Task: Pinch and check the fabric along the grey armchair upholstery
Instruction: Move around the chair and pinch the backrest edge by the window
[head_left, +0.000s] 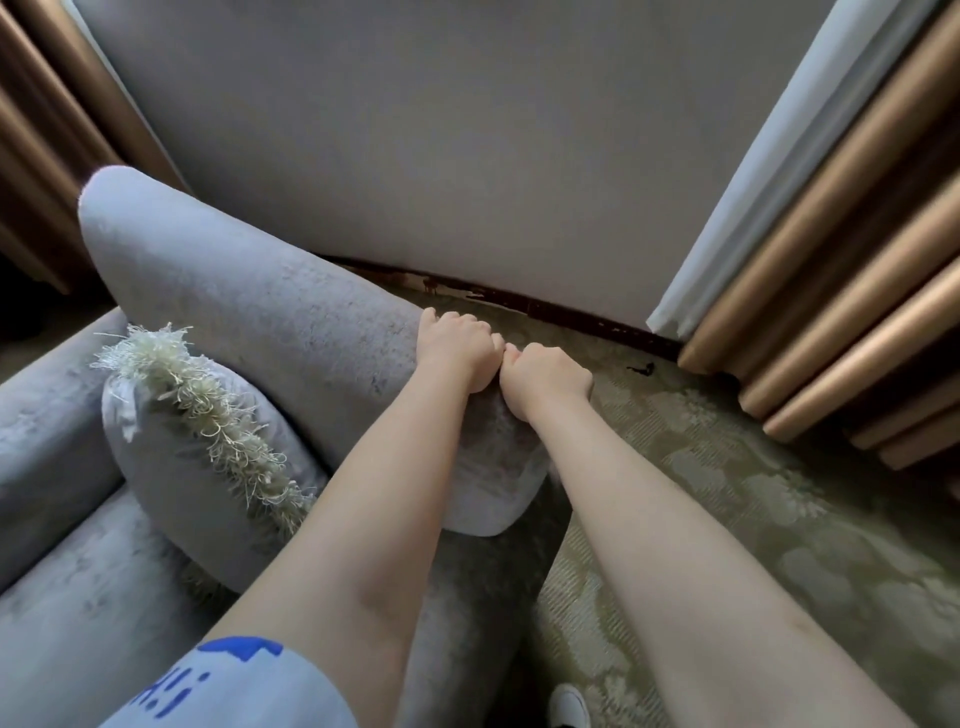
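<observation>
The grey armchair (249, 306) fills the left half of the head view, its thick rounded armrest running from upper left down to the centre. My left hand (457, 348) lies on the outer side of that armrest with its fingers curled, pinching the grey fabric. My right hand (545, 374) sits right beside it, thumb touching the left hand, fingers curled into the same upholstery on the armrest's outer face. Both fingertips are hidden behind the knuckles.
A grey cushion with a cream fringe (208, 415) leans in the seat. A patterned green carpet (753, 493) covers the floor to the right. A grey wall (467, 156) stands behind, gold-brown curtains (857, 286) hang at right, and a white shoe (569, 704) shows at the bottom.
</observation>
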